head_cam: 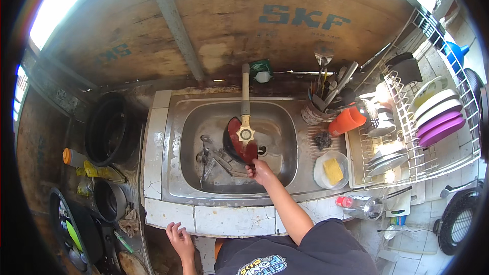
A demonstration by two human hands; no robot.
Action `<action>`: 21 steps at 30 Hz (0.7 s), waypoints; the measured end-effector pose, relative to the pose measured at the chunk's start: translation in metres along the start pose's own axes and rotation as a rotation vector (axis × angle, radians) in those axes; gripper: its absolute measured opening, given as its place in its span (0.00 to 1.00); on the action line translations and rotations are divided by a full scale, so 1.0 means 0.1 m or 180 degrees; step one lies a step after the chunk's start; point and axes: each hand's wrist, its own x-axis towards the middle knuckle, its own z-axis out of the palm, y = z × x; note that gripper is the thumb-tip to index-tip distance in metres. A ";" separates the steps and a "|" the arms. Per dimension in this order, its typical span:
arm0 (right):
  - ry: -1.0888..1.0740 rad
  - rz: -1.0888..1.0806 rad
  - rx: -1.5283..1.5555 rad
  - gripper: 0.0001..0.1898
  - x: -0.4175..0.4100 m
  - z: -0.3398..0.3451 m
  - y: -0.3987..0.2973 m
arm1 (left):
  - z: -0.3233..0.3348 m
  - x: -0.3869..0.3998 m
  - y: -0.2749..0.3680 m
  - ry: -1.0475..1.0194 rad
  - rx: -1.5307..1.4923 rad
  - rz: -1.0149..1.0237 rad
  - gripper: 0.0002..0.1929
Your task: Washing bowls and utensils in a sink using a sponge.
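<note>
My right hand point(260, 172) grips the near rim of a bowl point(247, 152), dark red inside and black outside. The bowl is tilted on its side in the stainless steel sink point(280, 131), under the tap point(245, 128) with its star-shaped handle, which hides part of it. Left of the bowl, several spoons and other cutlery point(208, 156) lie on the wet sink bottom. The drain hole point(262, 150) shows just right of the bowl. My left hand point(180, 241) hangs at the front edge of the tiled counter point(233, 219), holding nothing, its fingers loosely bent and apart.
Right of the sink stand a tub point(320, 172) with a yellow sponge point(333, 172), a dark scouring pad point(323, 141), an orange cup point(347, 120), a utensil holder point(314, 112) and a wire dish rack point(416, 177). Black basins point(109, 130) and a pot point(110, 201) sit at left.
</note>
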 end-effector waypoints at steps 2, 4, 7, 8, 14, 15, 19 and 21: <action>-0.0333 0.0487 0.0305 0.07 -0.08 -0.08 -0.02 | 0.15 0.13 0.25 -0.0145 -0.0042 0.0015 0.14; -0.0478 0.0807 0.0263 0.08 -0.13 -0.12 -0.02 | 0.39 0.31 0.49 -0.0345 -0.0278 0.0228 0.13; -0.0250 0.0697 -0.0205 0.08 -0.15 -0.07 0.03 | 0.73 0.56 0.84 -0.0867 -0.0633 0.0272 0.16; -0.0154 0.0537 -0.0461 0.08 -0.16 -0.04 0.05 | 0.86 0.66 0.96 -0.1039 -0.0943 0.0066 0.19; 0.0465 -0.0381 -0.1943 0.11 -0.28 0.04 0.10 | 1.51 1.11 1.45 -0.1458 -0.1780 -0.1021 0.33; 0.0487 -0.0588 -0.2218 0.11 -0.32 0.03 0.10 | 1.58 1.16 1.46 -0.1594 -0.1985 -0.1091 0.33; 0.1113 -0.1485 -0.3031 0.14 -0.47 -0.04 0.12 | 1.84 1.31 1.38 -0.1904 -0.2513 -0.1458 0.28; 0.1673 -0.1678 -0.3328 0.14 -0.55 -0.10 0.12 | 1.98 1.36 1.28 -0.1980 -0.2709 -0.1720 0.25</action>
